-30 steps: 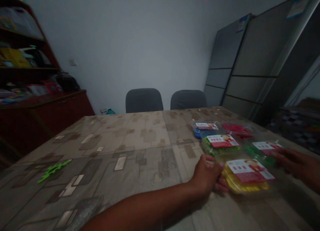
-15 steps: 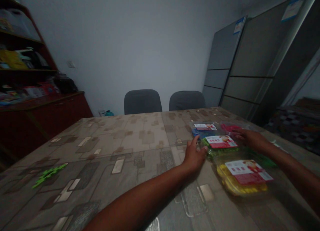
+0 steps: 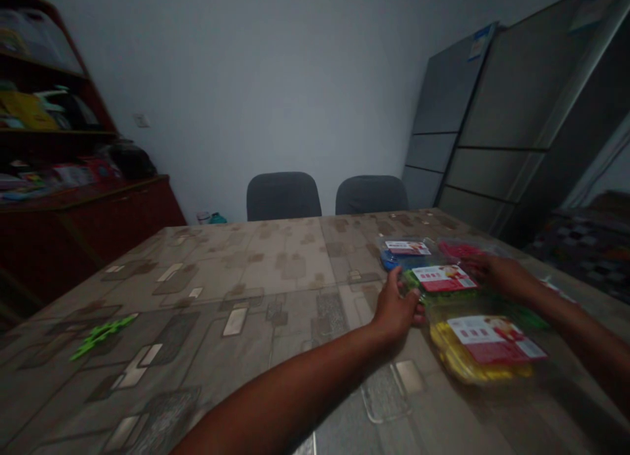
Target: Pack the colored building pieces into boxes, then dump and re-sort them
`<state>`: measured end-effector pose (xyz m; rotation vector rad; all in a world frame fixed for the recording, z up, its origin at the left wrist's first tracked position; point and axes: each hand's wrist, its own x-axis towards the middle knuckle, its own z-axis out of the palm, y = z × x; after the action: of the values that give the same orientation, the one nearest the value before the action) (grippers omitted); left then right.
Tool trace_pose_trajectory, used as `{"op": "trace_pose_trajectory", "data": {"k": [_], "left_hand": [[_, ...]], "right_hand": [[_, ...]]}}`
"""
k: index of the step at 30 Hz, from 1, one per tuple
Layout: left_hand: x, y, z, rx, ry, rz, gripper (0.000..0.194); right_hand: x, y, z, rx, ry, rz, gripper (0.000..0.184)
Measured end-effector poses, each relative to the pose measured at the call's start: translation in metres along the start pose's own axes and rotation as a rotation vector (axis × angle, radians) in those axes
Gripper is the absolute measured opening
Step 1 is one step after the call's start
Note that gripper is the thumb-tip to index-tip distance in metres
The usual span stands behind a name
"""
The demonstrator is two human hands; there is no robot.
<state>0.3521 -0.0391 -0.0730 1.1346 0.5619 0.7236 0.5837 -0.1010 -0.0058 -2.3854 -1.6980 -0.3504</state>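
My left hand [image 3: 398, 308] is curled round the left end of a clear plastic box [image 3: 445, 278] with green contents and a red-and-white label. My right hand [image 3: 499, 274] is at that box's right end, its fingertips partly hidden and blurred, close to a clear box [image 3: 459, 250] with pink contents. Behind the green box lies a box [image 3: 406, 250] with blue contents. Nearest to me stands a box [image 3: 487, 350] with yellow contents. Under my right forearm more green plastic [image 3: 529, 315] shows, partly covered.
A bright green jagged plastic strip [image 3: 102, 335] lies on the left of the patterned tablecloth [image 3: 275, 264]. Two grey chairs [image 3: 283, 196] stand beyond the far edge. A red-brown cabinet [image 3: 108, 212] is at the left, a grey wardrobe [image 3: 502, 133] at the right.
The view has shifted slightly. My left hand has moved a little right and closed further round the end of the green box. My right hand stays at the other end.
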Motion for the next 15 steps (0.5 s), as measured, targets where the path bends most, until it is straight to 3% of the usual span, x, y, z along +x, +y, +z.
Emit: {"op": "trace_pose_trajectory", "data": {"k": [7,15], "left_hand": [[-0.001,0.001,-0.001,0.004,-0.007,-0.007,0.055],[-0.006,0.004,-0.009,0.032,0.013,-0.044,0.045]], "right_hand": [[-0.003,-0.002,-0.004,-0.037,-0.096,-0.030,0.047],[-0.014,-0.003,-0.018,-0.064,-0.026,0.013,0.049]]}}
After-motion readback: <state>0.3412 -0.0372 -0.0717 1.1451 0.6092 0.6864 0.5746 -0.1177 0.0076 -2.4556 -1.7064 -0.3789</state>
